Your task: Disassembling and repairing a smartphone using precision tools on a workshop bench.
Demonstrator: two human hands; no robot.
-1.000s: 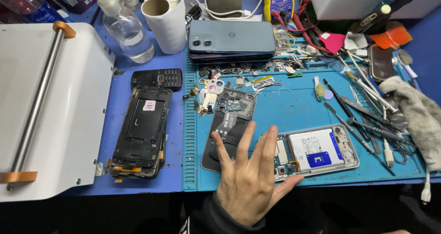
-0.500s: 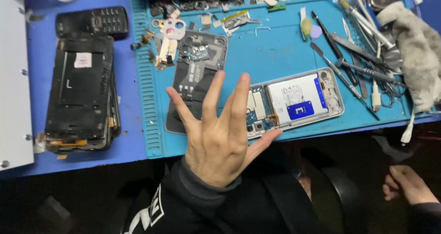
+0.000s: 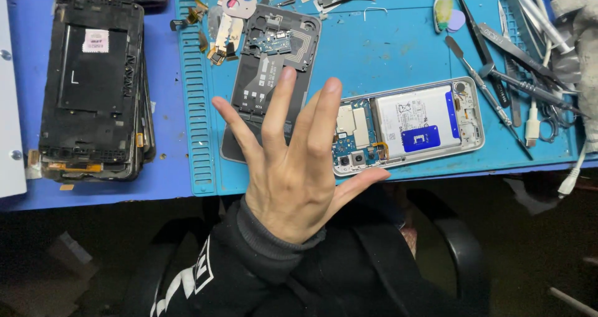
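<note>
Spread wide, the left hand (image 3: 293,174) hung palm-down with its fingers fanned, grasping nothing; its dark ribbed cuff ran back into a black sleeve with white lettering. No right hand showed in the head view. Beneath the fingertips lay the opened phone (image 3: 408,127), a pale-framed slab on the blue ridged mat (image 3: 386,49), its white battery with a blue label showing, green circuit board and twin camera lenses at the end nearest the hand. Just left of that phone sat a dark back cover (image 3: 268,68) with a copper-toned coil and a small board. Further left, off the mat on the blue worktop (image 3: 168,124), rested a stack of black screen frames (image 3: 93,86). Right of the phone lay steel tweezers and prying tools (image 3: 498,61), thin and shiny.
</note>
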